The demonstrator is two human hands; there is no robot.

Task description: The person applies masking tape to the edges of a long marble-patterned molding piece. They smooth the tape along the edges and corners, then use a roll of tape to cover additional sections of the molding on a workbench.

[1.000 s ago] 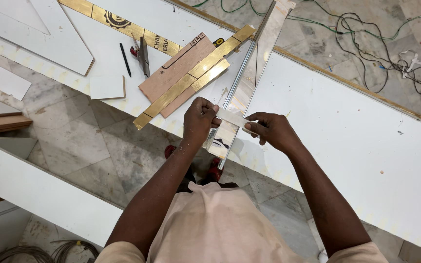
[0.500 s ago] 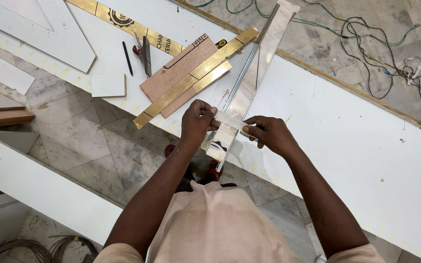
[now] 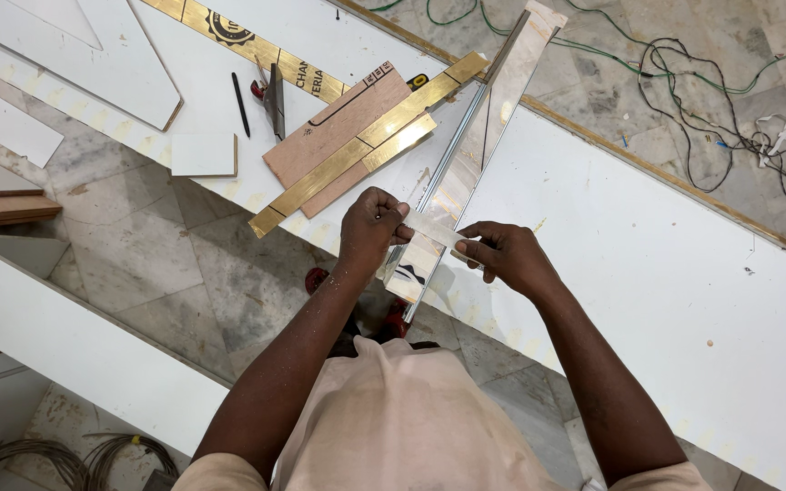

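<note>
Overhead view. I see my left hand (image 3: 370,227) and right hand (image 3: 502,257) each closed on one end of a short pale strip (image 3: 434,233), pinched between fingers and thumb. The strip spans crosswise above the near end of a long mirrored metal strip (image 3: 470,159), which lies diagonally on the white tabletop (image 3: 648,264) and overhangs its edge. Left of it lie two brass-coloured bars (image 3: 366,141) across a brown board (image 3: 334,136), with a black pencil (image 3: 240,104) and a small white offcut (image 3: 203,155) beyond.
</note>
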